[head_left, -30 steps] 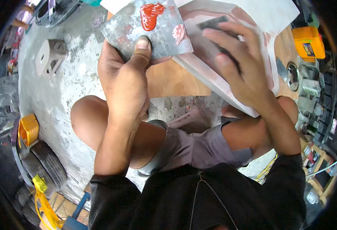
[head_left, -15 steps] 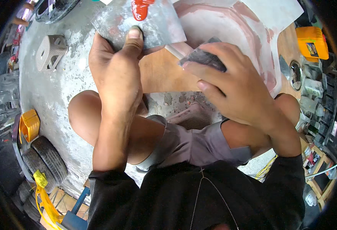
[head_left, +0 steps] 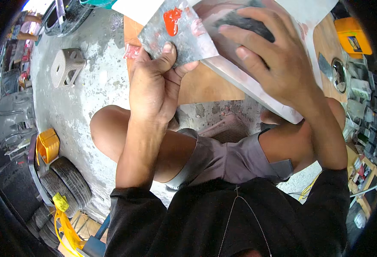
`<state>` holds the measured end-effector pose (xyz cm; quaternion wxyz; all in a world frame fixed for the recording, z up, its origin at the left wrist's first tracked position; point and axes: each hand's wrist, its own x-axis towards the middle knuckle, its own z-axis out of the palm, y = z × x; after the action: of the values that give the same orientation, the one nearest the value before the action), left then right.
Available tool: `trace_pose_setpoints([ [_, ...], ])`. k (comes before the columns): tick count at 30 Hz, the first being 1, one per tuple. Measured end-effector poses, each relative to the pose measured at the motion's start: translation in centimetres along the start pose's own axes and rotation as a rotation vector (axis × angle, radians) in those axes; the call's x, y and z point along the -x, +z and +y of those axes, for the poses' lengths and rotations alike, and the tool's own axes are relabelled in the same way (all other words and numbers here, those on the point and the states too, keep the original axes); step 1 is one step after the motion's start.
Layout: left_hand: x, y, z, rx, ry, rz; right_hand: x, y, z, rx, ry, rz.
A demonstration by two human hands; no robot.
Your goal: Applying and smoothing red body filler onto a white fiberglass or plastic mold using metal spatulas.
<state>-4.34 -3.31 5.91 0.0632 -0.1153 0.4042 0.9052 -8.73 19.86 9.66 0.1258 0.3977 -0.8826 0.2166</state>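
Note:
My left hand [head_left: 154, 92] grips a flat, smeared grey plate [head_left: 154, 36], thumb on top and fingers beneath. A dollop of glossy red paste [head_left: 172, 21] sits on that plate. My right hand [head_left: 283, 60] holds a dark grey pad [head_left: 257, 26] under its fingers, over the inner surface of a whitish panel [head_left: 272, 95] with pinkish patches. Whether the pad touches the panel is hard to tell. The panel's near rim slants toward my right knee. Beneath lies a brown wooden board [head_left: 210, 85].
A small stool [head_left: 68, 67] stands on the worn floor at left. Nearer on that side are a yellow container [head_left: 48, 144] and tyres [head_left: 70, 180]. Another yellow container [head_left: 352, 36] and a round metal ring [head_left: 338, 75] are at right. A person's arm shows far left.
The panel's near rim has come closer and swung toward my right knee. My right hand has moved up and right with the pad. The plate in my left hand has turned.

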Motion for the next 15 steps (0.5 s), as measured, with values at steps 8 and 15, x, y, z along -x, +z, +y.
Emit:
trace_pose_setpoints([
  [8,0.6,2.2,-0.3,-0.425,0.182,0.098,0.7,-0.6,-1.7,0.261,-0.109,-0.037],
  [15,0.4,2.0,-0.1,-0.421,0.174,0.086,0.4,-1.0,-1.4,0.194,-0.148,-0.020],
])
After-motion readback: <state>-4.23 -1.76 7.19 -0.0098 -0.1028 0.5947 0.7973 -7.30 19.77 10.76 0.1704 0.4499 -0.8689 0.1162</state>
